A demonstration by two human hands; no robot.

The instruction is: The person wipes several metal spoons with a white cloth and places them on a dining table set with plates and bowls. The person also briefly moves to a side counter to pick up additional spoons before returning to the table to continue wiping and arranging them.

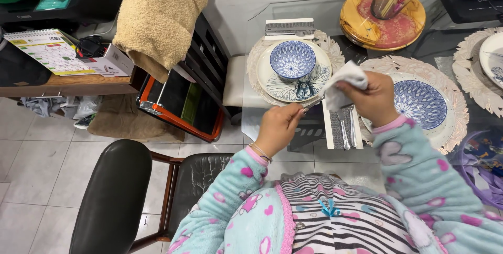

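The white cloth [343, 83] is bunched up in the right hand [373, 99], held above the glass desk [314, 13] between the two place settings; the fingers are closed tight around it, and part of it puffs out to the left of the knuckles. It looks soft, light and limp, the sort of thing that will fold any way it is squeezed, so a full fistful like this one seems the surest hold. The left hand [279, 126] is closed too, pinching the end of a thin metal piece of cutlery [309, 105] whose other end runs up into the cloth; what kind it is I cannot tell, most of it being covered. I judge it stiff, smooth and a bit slippery, best taken by the handle end. Just below the cloth more cutlery lies on a striped napkin [335, 128]. To the left a small blue patterned bowl [292, 60] sits on a plate, and to the right stands a blue patterned plate [425, 104] on a pale woven mat, fragile ware close by
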